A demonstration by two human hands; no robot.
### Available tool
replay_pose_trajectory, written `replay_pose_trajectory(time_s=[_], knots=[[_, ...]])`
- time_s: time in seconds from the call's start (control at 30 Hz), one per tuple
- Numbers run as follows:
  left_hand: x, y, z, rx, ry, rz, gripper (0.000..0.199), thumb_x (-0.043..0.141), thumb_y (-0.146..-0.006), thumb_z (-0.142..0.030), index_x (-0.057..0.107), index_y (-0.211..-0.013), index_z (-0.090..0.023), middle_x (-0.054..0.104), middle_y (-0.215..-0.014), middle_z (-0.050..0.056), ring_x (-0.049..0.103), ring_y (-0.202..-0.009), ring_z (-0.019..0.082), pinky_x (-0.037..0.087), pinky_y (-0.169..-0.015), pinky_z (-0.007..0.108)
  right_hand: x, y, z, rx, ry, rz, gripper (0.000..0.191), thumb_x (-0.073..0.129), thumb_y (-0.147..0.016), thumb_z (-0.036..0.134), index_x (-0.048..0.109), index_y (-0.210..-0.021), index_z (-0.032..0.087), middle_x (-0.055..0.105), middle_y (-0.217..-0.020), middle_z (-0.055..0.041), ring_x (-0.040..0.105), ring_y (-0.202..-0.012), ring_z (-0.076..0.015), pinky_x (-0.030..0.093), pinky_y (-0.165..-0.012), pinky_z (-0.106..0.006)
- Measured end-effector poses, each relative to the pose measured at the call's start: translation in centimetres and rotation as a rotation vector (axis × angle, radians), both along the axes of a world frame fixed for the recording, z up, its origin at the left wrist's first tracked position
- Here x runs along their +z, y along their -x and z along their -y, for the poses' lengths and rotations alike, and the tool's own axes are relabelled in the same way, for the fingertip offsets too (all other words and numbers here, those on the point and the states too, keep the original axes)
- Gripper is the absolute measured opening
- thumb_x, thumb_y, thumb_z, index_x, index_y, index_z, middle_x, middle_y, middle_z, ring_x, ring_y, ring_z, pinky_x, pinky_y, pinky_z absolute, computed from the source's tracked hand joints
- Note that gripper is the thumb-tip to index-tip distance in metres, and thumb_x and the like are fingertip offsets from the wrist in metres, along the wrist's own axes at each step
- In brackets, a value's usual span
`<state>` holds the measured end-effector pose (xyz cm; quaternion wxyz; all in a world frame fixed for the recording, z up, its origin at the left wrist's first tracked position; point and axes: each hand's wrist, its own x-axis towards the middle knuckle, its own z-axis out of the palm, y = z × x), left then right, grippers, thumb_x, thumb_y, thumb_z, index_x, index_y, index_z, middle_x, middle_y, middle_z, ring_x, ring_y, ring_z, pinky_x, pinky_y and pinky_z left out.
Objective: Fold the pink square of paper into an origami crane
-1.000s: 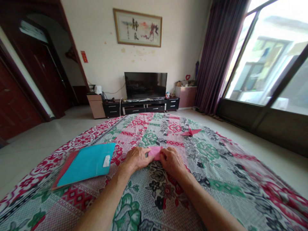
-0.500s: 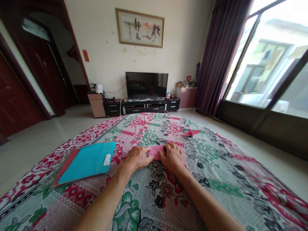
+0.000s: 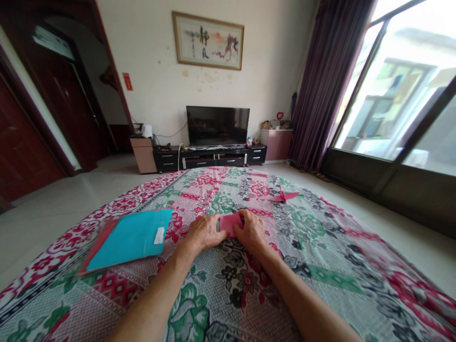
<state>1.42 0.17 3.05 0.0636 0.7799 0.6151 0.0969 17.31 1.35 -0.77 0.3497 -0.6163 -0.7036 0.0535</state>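
Between my hands is a small folded piece of pink paper [image 3: 230,225], close above or on the patterned tablecloth. My left hand [image 3: 206,232] grips its left edge, thumb at the near corner and fingers behind. Curled around the right edge is my right hand [image 3: 252,231], its thumb pressed on the near side. Parts of the paper's side edges are hidden by the fingers. Beyond my right hand lies a folded pink paper crane [image 3: 283,196] with pointed ends.
A plastic packet of blue and red paper sheets [image 3: 130,240] lies to the left on the round table's floral cloth [image 3: 192,308]. Past the table stand a television [image 3: 218,126] and a low black cabinet [image 3: 213,158]. A purple curtain [image 3: 317,90] and large window are at right.
The pink paper now shows a deeper pink face and seems tilted up slightly. My right hand's fingers have drawn in around its edge. The crane and packet have stayed put.
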Motion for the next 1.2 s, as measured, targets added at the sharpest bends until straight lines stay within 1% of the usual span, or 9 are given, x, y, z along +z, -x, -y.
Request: replay_pose_trajectory(time_s=[0.17, 0.3, 0.37, 0.5, 0.6, 0.7, 0.8, 1.0, 1.2], knots=[[0.1, 0.0, -0.1, 0.022, 0.002, 0.057, 0.054, 0.054, -0.070, -0.052, 0.055, -0.117, -0.025, 0.070, -0.088, 0.008, 0.064, -0.083, 0.025, 0.045, -0.067, 0.029, 0.2, 0.1, -0.2, 0.158, -0.076, -0.148, 0.037, 0.048, -0.065, 0.009, 0.054, -0.101, 0.014, 0.060, -0.097, -0.0089, 0.054, -0.089, -0.0185, 0.041, -0.082, -0.030], [-0.3, 0.3, -0.7, 0.093, -0.015, 0.188, 0.059, 0.055, -0.069, -0.052, 0.054, -0.119, -0.021, 0.069, -0.089, 0.008, 0.063, -0.086, 0.023, 0.044, -0.071, 0.028, 0.3, 0.3, -0.2, 0.210, -0.117, -0.341, 0.040, 0.046, -0.063, 0.008, 0.054, -0.102, 0.015, 0.059, -0.101, -0.0085, 0.054, -0.090, -0.0178, 0.044, -0.082, -0.030], [-0.6, 0.6, -1.1, 0.104, -0.017, 0.306, 0.048, 0.052, -0.072, -0.052, 0.061, -0.108, -0.020, 0.068, -0.081, 0.006, 0.063, -0.079, 0.020, 0.044, -0.067, 0.026, 0.3, 0.5, -0.2, 0.244, -0.065, -0.478, 0.043, 0.047, -0.065, 0.011, 0.052, -0.108, 0.017, 0.059, -0.104, -0.0076, 0.056, -0.086, -0.0166, 0.046, -0.076, -0.029], [-1.3, 1.2, -1.7, 0.020, -0.051, 0.665, 0.029, 0.051, -0.075, -0.040, 0.066, -0.081, -0.016, 0.064, -0.070, 0.002, 0.057, -0.068, 0.014, 0.042, -0.062, 0.022, 0.2, 0.8, 0.0, 0.367, 0.096, -0.841, 0.054, 0.053, -0.067, 0.020, 0.042, -0.120, 0.022, 0.054, -0.118, -0.0081, 0.058, -0.071, -0.0123, 0.048, -0.059, -0.024], [-1.5, 1.4, -1.7, -0.031, 0.041, 0.952, 0.026, 0.052, -0.074, -0.036, 0.064, -0.078, -0.013, 0.062, -0.069, 0.000, 0.054, -0.063, 0.011, 0.041, -0.059, 0.021, 0.6, 0.8, 0.2, 0.441, 0.184, -1.017, 0.054, 0.058, -0.066, 0.027, 0.045, -0.119, 0.021, 0.056, -0.117, -0.0074, 0.058, -0.070, -0.0120, 0.048, -0.060, -0.025], [-1.3, 1.3, -1.4, -0.043, 0.143, 1.111, 0.026, 0.054, -0.073, -0.036, 0.064, -0.080, -0.012, 0.060, -0.065, -0.001, 0.050, -0.056, 0.008, 0.039, -0.055, 0.020, 1.2, 0.6, 0.4, 0.514, 0.270, -1.004, 0.034, 0.055, -0.073, 0.037, 0.060, -0.100, 0.017, 0.065, -0.090, -0.0036, 0.057, -0.069, -0.0134, 0.046, -0.062, -0.024], [-1.2, 1.2, -1.2, -0.032, 0.174, 1.156, 0.024, 0.057, -0.072, -0.034, 0.063, -0.077, -0.012, 0.056, -0.059, -0.003, 0.043, -0.050, 0.006, 0.034, -0.050, 0.018, 1.3, 0.4, 0.5, 0.505, 0.320, -1.014, 0.033, 0.053, -0.076, 0.045, 0.066, -0.084, 0.016, 0.064, -0.071, -0.0007, 0.054, -0.061, -0.0127, 0.042, -0.057, -0.023], [-1.5, 1.2, -1.3, -0.032, 0.214, 1.226, 0.020, 0.060, -0.069, -0.031, 0.064, -0.078, -0.014, 0.056, -0.060, -0.003, 0.043, -0.049, 0.006, 0.032, -0.049, 0.019, 0.8, 0.6, 0.3, 0.433, 0.310, -1.117, 0.028, 0.061, -0.070, 0.044, 0.068, -0.076, 0.017, 0.062, -0.064, 0.0009, 0.051, -0.056, -0.0118, 0.040, -0.054, -0.023], [-1.7, 1.1, -1.4, -0.057, 0.200, 1.248, 0.023, 0.060, -0.070, -0.036, 0.064, -0.075, -0.014, 0.055, -0.058, -0.003, 0.043, -0.049, 0.007, 0.033, -0.049, 0.020, 1.3, 0.6, 0.8, 0.435, 0.292, -1.098, 0.028, 0.061, -0.070, 0.044, 0.068, -0.074, 0.017, 0.060, -0.061, 0.0019, 0.047, -0.053, -0.0103, 0.035, -0.051, -0.022]])
